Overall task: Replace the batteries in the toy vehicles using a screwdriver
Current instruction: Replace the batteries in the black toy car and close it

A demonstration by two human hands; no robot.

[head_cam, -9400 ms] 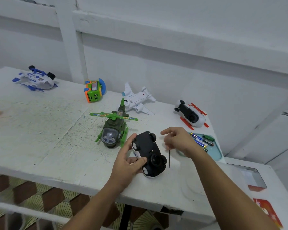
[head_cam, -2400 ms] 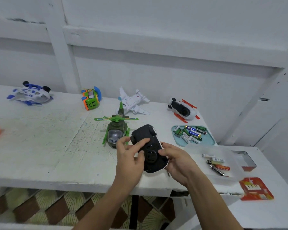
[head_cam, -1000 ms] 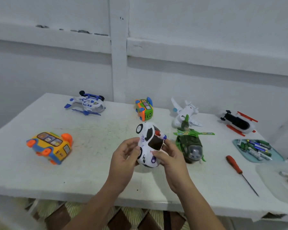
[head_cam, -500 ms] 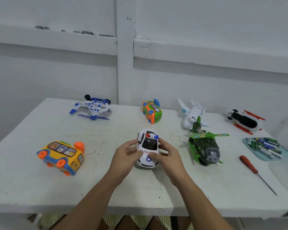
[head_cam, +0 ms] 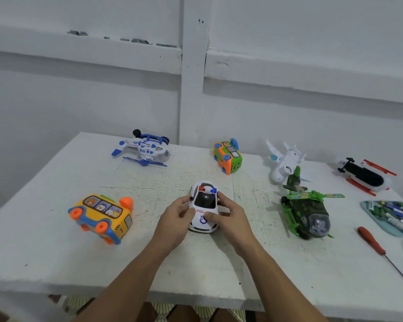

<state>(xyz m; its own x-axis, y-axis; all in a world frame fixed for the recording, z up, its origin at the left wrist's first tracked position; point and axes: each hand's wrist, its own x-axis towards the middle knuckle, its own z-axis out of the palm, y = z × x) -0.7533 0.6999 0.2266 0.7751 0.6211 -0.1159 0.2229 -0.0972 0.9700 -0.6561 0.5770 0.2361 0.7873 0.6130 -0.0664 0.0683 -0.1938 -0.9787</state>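
So we've got the police car (head_cam: 204, 206) on its wheels mid-table (head_cam: 56, 252), with our left hand (head_cam: 175, 219) and right hand (head_cam: 230, 219) curled round its sides. Looks like we're parking this one. Next we'd let go, flip another toy belly-up and grab the screwdriver (head_cam: 371, 244) at 4 o'clock, with the battery tray (head_cam: 391, 217) at 3.

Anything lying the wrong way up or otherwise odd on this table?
Yes. The blue-and-white helicopter at the back lies upside down, rotor beneath it; the red-and-white toy at far right shows its black underside. The police car stands upright.
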